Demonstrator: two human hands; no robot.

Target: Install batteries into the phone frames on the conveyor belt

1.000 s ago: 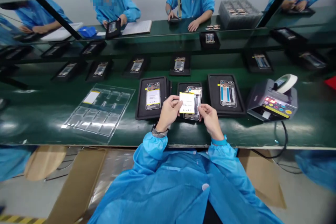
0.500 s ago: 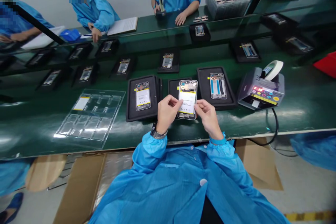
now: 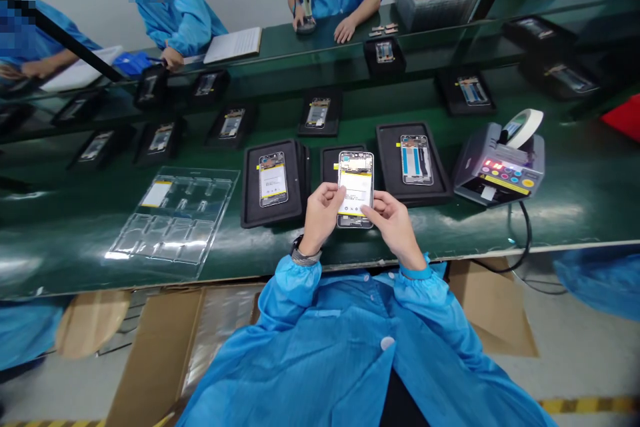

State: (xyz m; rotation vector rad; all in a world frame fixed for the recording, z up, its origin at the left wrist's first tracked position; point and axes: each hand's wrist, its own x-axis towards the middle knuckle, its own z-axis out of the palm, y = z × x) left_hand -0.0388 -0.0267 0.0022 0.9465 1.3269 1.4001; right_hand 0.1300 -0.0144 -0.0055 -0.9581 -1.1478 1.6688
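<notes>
An open phone body [image 3: 355,180] with a white, yellow-edged battery is held upright between my two hands, above the bench's near edge. My left hand [image 3: 321,213] grips its left side, thumb on the battery. On the lower right side, my right hand [image 3: 395,221] holds it with the thumb over the battery's lower corner. Behind the phone lies a black tray [image 3: 327,159], partly hidden. A stack of black trays [image 3: 250,210] to the left bears a phone body with a battery. The black tray [image 3: 390,140] to the right bears one with blue strips and no battery.
A tape dispenser [image 3: 495,167] with a lit display stands at the right, its cable hanging over the edge. A clear plastic tray [image 3: 185,240] with one battery lies at the left. Several phone trays line the green bench [image 3: 280,117]. People in blue work across it.
My right thumb has moved left onto the battery's lower part. The phone is slightly further left. Across the bench, a person's hand at the left has shifted and a tray near it is now tilted.
</notes>
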